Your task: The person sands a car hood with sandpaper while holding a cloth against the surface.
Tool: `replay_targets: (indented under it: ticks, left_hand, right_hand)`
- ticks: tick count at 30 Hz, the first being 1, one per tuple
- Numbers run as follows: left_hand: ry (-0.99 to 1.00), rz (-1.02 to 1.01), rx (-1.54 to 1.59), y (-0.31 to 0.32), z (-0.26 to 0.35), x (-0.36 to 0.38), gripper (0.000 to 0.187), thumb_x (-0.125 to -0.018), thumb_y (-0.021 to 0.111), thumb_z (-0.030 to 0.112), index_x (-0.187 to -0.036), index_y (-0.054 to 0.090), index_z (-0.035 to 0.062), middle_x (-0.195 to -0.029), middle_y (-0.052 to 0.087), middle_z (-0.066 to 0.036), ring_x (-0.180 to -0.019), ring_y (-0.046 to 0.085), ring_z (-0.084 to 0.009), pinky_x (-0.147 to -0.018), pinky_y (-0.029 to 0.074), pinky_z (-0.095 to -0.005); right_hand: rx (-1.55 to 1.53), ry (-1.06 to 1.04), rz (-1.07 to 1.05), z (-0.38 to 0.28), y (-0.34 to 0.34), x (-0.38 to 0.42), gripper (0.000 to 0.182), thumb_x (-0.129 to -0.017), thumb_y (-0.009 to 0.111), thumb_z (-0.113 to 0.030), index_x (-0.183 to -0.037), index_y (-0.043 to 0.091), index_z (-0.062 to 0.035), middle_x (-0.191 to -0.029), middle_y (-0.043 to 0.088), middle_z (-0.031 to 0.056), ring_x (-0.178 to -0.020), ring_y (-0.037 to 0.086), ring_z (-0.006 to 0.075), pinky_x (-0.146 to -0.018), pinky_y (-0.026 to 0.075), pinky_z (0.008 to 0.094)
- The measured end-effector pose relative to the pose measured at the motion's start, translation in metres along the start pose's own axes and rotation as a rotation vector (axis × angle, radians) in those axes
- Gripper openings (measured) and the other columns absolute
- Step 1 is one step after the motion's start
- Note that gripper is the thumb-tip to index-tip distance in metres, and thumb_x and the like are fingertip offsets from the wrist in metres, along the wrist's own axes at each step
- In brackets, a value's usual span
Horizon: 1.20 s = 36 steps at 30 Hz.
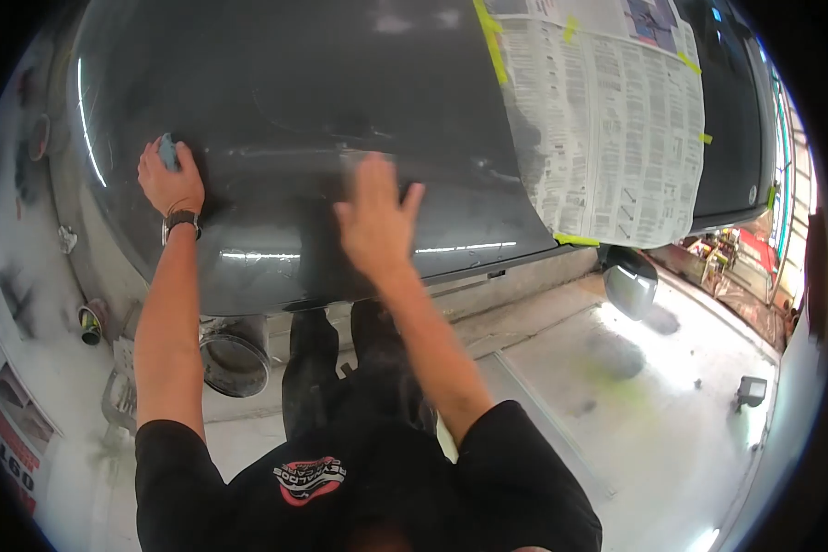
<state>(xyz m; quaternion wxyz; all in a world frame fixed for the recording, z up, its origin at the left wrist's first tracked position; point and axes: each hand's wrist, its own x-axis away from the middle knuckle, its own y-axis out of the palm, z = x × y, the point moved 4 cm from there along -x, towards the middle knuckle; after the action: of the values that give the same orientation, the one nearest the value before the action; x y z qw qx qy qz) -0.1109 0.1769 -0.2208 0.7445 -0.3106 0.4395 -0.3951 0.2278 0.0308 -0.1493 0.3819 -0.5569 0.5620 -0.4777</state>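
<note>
A dark grey car hood (276, 92) fills the upper middle of the view. Near its left side my left hand (170, 179), with a watch on the wrist, has its fingers around a small blue-grey block (167, 152) and rests on the panel. My right hand (377, 216) is over the middle of the hood, palm down, with thumb and little finger spread. Its middle fingers are blurred by motion, and a faint pale patch shows at their tips; what it is cannot be made out.
Newspaper (607, 129), held by yellow-green tape (575, 240), covers the windshield area at the right. A side mirror (631, 282) juts out below it. A bucket (235, 363) stands by my legs, a can (91, 322) at the left, a lamp (752, 391) on the floor at right.
</note>
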Motion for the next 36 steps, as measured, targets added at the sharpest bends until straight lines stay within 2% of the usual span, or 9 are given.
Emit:
replay_targets:
  ticks: [3,6,9,13,17,21,25,31,36]
  left_hand:
    - [0.005,0.003,0.005,0.001,-0.001,0.001,0.045,-0.097,0.071,0.037,-0.131,0.068,0.0063,-0.139,0.068,-0.018,-0.132,0.06,-0.0405,-0.112,0.046,-0.0533]
    - [-0.029,-0.002,-0.003,-0.005,0.007,-0.001,0.045,-0.097,0.071,0.037,-0.13,0.068,0.0054,-0.137,0.068,-0.018,-0.13,0.06,-0.0403,-0.111,0.047,-0.0533]
    - [-0.005,0.003,-0.002,0.001,0.0,0.0,0.045,-0.098,0.071,0.036,-0.131,0.068,0.0051,-0.136,0.069,-0.018,-0.129,0.061,-0.0403,-0.11,0.048,-0.0525]
    - [-0.016,-0.019,-0.004,-0.001,0.0,0.0,0.045,-0.097,0.071,0.036,-0.131,0.068,0.005,-0.136,0.069,-0.018,-0.129,0.061,-0.0403,-0.109,0.049,-0.0517]
    - [-0.029,-0.012,0.001,-0.001,0.002,0.0,0.045,-0.097,0.071,0.036,-0.13,0.069,0.0048,-0.135,0.069,-0.018,-0.129,0.061,-0.0401,-0.109,0.049,-0.0515]
    - [-0.028,-0.007,0.003,-0.002,0.003,-0.001,0.045,-0.098,0.071,0.036,-0.131,0.068,0.0047,-0.136,0.068,-0.019,-0.13,0.06,-0.0403,-0.109,0.048,-0.0515]
    - [-0.05,-0.039,0.002,-0.005,0.006,0.0,0.046,-0.098,0.071,0.035,-0.131,0.068,0.0041,-0.137,0.068,-0.02,-0.13,0.06,-0.0409,-0.11,0.048,-0.0516]
    - [-0.004,0.0,0.005,-0.003,0.0,0.005,0.045,-0.098,0.071,0.034,-0.131,0.067,0.003,-0.136,0.069,-0.02,-0.129,0.06,-0.0416,-0.111,0.047,-0.0518]
    - [-0.002,-0.016,-0.007,-0.001,0.002,0.0,0.045,-0.099,0.071,0.033,-0.131,0.067,0.002,-0.136,0.069,-0.02,-0.129,0.06,-0.0416,-0.111,0.047,-0.0517]
  right_hand:
    - [0.063,0.303,0.06,0.094,-0.043,0.011,0.077,-0.105,0.061,-0.037,-0.16,0.036,0.0099,-0.172,0.031,0.0279,-0.16,0.029,0.0456,-0.122,0.023,0.0736]
    - [0.092,0.403,0.243,0.09,-0.017,-0.005,0.077,-0.104,0.062,-0.035,-0.159,0.036,0.0117,-0.171,0.031,0.0304,-0.16,0.027,0.0467,-0.122,0.023,0.0734]
    - [-0.107,0.245,0.225,0.03,-0.022,-0.07,0.079,-0.102,0.066,-0.036,-0.156,0.037,0.0143,-0.168,0.031,0.0344,-0.159,0.026,0.0487,-0.123,0.024,0.0667]
    - [-0.013,-0.038,0.197,0.047,-0.02,-0.074,0.07,-0.105,0.062,-0.036,-0.157,0.041,0.0062,-0.171,0.034,0.0245,-0.158,0.033,0.0417,-0.123,0.026,0.0667]
    - [0.246,0.128,0.149,0.081,-0.017,0.01,0.069,-0.107,0.059,-0.039,-0.159,0.041,0.0044,-0.171,0.037,0.0222,-0.158,0.035,0.0403,-0.122,0.025,0.0711]
    - [-0.033,0.072,0.388,0.057,-0.019,-0.114,0.07,-0.107,0.058,-0.04,-0.156,0.042,0.0074,-0.169,0.037,0.027,-0.156,0.035,0.0447,-0.121,0.027,0.0697]
    - [-0.081,-0.047,0.345,0.06,-0.023,-0.153,0.067,-0.106,0.06,-0.038,-0.153,0.045,0.0076,-0.166,0.04,0.0285,-0.155,0.034,0.0446,-0.122,0.028,0.0652]
    - [0.218,0.195,0.214,0.09,-0.01,-0.017,0.066,-0.105,0.061,-0.036,-0.151,0.046,0.0095,-0.166,0.039,0.0299,-0.157,0.033,0.045,-0.123,0.026,0.0664]
    - [-0.053,-0.033,0.397,0.067,-0.025,-0.173,0.067,-0.104,0.064,-0.036,-0.15,0.046,0.0094,-0.164,0.041,0.0301,-0.154,0.035,0.0468,-0.123,0.028,0.0631]
